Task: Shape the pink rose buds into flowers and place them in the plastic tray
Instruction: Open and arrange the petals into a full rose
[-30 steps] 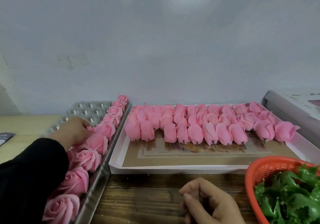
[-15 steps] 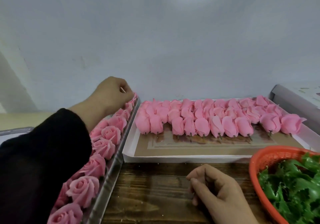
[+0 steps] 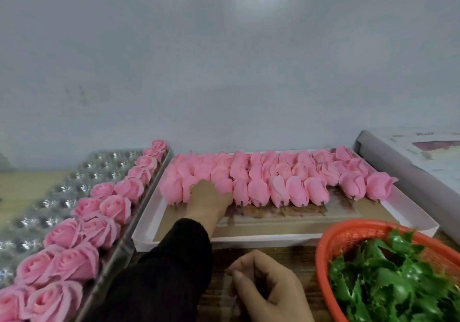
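A: Which step is in hand?

B: Picking up the next bud, I judge. The left hand [image 3: 209,197] is reaching into the white box [image 3: 149,232] and its grip is closing on one of the rose buds [image 3: 258,190] near the left end of the front row; the fingertips are hidden among the petals, so whether it is fully pinching one I cannot tell.

A: And the other hand?

B: The right hand [image 3: 268,289] is resting on the desk [image 3: 216,289] at the near edge, its grip loosely curled and narrow, holding nothing I can make out.

A: What is the next move calling for?

B: Lifting one bud clear without dragging its neighbours, since they are lying packed and touching, then opening its petals with both hands.

A: What are the containers holding?

B: The box is holding rows of closed buds along its far side. The plastic tray [image 3: 74,185], at the desk's left edge, is carrying finished roses [image 3: 114,207] along its right side, with bare cups to the left. The orange basket [image 3: 331,242], at the near right corner, is holding green leaves [image 3: 388,284].
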The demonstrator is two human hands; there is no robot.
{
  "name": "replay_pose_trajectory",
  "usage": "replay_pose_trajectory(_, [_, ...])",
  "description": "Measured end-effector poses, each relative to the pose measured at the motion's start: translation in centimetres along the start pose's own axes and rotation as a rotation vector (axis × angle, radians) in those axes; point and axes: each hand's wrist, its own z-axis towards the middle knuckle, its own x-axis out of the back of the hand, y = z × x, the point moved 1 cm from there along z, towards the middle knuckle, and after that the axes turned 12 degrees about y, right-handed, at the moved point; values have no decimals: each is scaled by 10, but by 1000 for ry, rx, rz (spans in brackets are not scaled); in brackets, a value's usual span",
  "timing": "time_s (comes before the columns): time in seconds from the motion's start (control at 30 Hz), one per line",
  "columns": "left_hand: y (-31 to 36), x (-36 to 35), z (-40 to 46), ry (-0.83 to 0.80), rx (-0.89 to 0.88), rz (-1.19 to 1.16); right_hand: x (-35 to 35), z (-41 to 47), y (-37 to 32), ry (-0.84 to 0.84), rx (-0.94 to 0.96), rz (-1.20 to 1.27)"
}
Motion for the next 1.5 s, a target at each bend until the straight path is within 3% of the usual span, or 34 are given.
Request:
replay_pose_trajectory(0.17, [0,-14,11,16,-20,103,0,1,1,-29,4,-23])
replay_pose_trajectory(0.37, [-5,-10,8,124,40,-48,0,2,3,-15,6,-18])
replay_pose_trajectory(0.63, [-20,20,-28,180,270,-689,-1,-1,3,25,31,-6])
replay_pose_trajectory(0.77, [-19,35,-69,152,386,-1013,0,-2,1,101,57,75])
replay_pose_trajectory(0.9, [-14,45,-123,71,397,-1311,-3,-7,-3,147,87,143])
replay_pose_trajectory(1.33, [-17,36,-161,23,200,-1266,-7,-14,-9,146,225,20])
replay_pose_trajectory(1.43, [-21,33,-160,-27,158,-1245,-6,-12,-8,155,187,129])
replay_pose_trajectory(1.5, [-25,33,-159,-150,168,-1251,-4,-11,-9,108,129,251])
